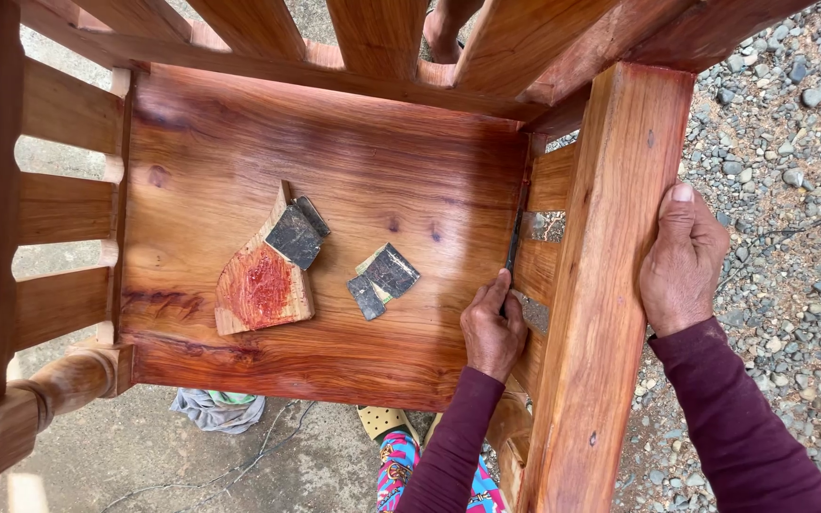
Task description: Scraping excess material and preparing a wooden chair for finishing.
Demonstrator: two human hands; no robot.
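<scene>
Reddish varnished wood fills the view: a chair (334, 190) lies tipped on gravel (791, 142), its seat panel (334, 285) facing up at the person. The left hand (492, 328) has its grip pinched shut on a small dark piece, seemingly a folded strip of sandpaper (513, 249), pressed into the corner where the seat panel meets the side slats. I cannot quite tell from here whether it is paper or a thin blade. The right hand (681, 266) is wrapped over the far edge of the broad armrest plank (610, 285), fingers curled behind it and thumb on top, holding nothing loose, only steadying the frame.

To the left of the working grip, lying on the seat panel, are two or three spare dark sandpaper scraps (384, 280); farther left sits a wedge-shaped wooden offcut (263, 285) with another dark sheet (296, 233) resting on its upper end.

To do this well, I would judge the strokes should run along the joint, short and light, with the fingertips keeping the abrasive folded tight so it reaches the corner without scuffing the glossy seat face beside it. The bracing hand should stay firm, since the chair rests on loose stones and could rock. A fresh scrap is close at hand once this one clogs
</scene>
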